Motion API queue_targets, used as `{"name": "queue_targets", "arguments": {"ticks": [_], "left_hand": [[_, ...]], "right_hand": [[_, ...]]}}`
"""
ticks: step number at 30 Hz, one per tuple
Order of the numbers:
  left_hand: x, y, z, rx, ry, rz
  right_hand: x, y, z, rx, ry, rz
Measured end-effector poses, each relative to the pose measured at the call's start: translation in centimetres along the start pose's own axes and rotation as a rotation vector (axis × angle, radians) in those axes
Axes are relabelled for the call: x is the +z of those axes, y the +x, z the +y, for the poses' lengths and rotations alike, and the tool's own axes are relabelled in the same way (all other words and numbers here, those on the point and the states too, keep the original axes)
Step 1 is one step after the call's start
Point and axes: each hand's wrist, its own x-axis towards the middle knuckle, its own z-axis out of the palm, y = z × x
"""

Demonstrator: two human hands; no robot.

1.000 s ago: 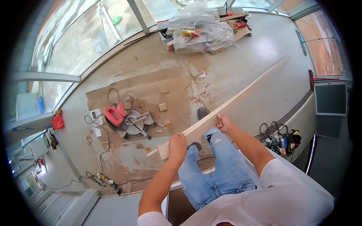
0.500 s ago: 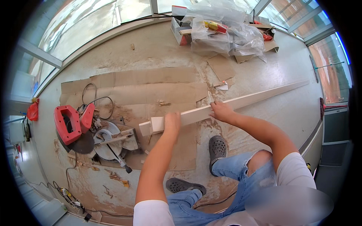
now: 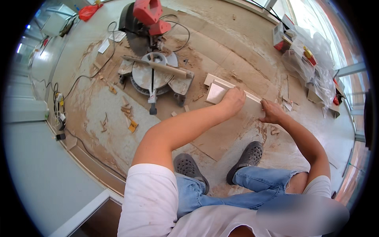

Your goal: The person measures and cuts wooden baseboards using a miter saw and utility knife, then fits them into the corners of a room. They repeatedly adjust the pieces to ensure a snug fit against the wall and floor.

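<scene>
My left hand (image 3: 235, 99) is closed over the near end of a long pale board (image 3: 222, 81), beside a short pale block (image 3: 216, 93) set against that end. The fingertips are partly hidden, so I cannot tell how much of the block they grip. Farther along the same board, my right hand (image 3: 271, 112) pinches its edge between thumb and fingers. The board's far part is hidden behind my right hand and forearm. A miter saw (image 3: 154, 71) with a red handle and guard stands left of the board, its blade raised; a wooden strip (image 3: 166, 69) lies across its table.
Flattened cardboard (image 3: 205, 35) covers the floor under the saw. Offcuts (image 3: 126, 110) and sawdust are scattered around it. A black cord (image 3: 85, 77) runs along the left. Plastic-wrapped boxes (image 3: 312, 55) stand at the far right. My shoes (image 3: 246, 156) are close below the board.
My view has turned left, so the saw now sits higher and nearer the middle. Both hands still hold the board, closer together in view; the board now slopes down toward the right.
</scene>
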Motion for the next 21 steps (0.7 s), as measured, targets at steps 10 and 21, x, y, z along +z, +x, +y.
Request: {"name": "queue_targets", "arguments": {"ticks": [10, 21], "left_hand": [[0.8, -18.9, -8.8, -0.439, -0.173, 0.097], [4.4, -14.1, -19.7, -0.619, 0.019, 0.273]], "right_hand": [[-0.4, 7.5, -5.7, -0.111, -0.016, -0.069], [0.1, 9.6, -11.8, -0.18, -0.014, -0.188]]}}
